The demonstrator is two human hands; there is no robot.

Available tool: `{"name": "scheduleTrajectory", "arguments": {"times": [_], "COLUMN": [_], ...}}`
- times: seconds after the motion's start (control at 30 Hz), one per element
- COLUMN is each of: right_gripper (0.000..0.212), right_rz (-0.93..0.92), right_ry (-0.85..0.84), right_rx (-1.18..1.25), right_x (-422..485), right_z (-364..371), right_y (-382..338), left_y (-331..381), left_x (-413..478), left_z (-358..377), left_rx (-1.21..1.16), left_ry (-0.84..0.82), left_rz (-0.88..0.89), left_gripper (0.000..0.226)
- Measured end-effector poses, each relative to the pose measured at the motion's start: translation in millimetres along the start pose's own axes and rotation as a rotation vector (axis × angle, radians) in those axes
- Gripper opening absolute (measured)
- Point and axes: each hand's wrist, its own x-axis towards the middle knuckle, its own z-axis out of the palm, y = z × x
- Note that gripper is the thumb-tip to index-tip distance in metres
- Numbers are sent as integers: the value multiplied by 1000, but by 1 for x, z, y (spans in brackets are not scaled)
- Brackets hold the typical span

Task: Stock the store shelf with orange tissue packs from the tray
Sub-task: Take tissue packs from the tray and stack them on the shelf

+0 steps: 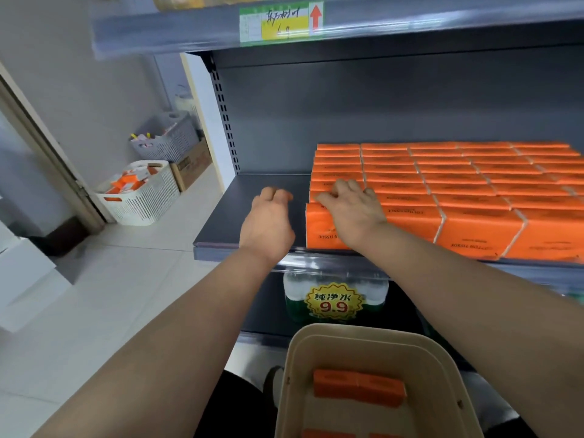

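Observation:
Several rows of orange tissue packs (458, 188) fill the right part of the dark grey shelf (252, 197). My right hand (350, 207) rests on top of the front-left pack (319, 229), fingers bent over its upper edge. My left hand (268, 222) hovers over the bare shelf just left of that pack, fingers loosely curled and holding nothing. Below, a beige tray (373, 343) holds more orange tissue packs (358, 387).
A white basket (148, 197) with orange items and a grey basket (170, 140) on a cardboard box stand on the floor at left. Bottled water with a 9.9 price tag (335, 301) sits on the lower shelf. An upper shelf (316, 23) overhangs.

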Motion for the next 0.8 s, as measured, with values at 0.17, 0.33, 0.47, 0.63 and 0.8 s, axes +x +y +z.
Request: {"name": "scheduleTrajectory", "arguments": {"times": [0.17,0.33,0.47,0.63,0.8], "right_gripper": [79,78,70,51,48], "right_rz": [-1,-10,-71,-150,-55], "right_ry": [-13,53,186,216,-87], "right_rx": [-14,8,-2,5,22], "right_x": [-5,-17,-52,-114,-153], "right_z": [2,4,18,65,117], "right_y": [-1,6,12,18,29], "left_y": [4,11,18,12,3], "left_x": [-1,-7,-29,-67,-91], "left_z": [-1,-6,1,41,99], "left_rx": [-10,-15,-38,-134,-61], "left_ry": [-3,14,29,-13,-401], "left_rz": [13,48,140,460,553], "left_gripper": [53,51,44,34,31]}}
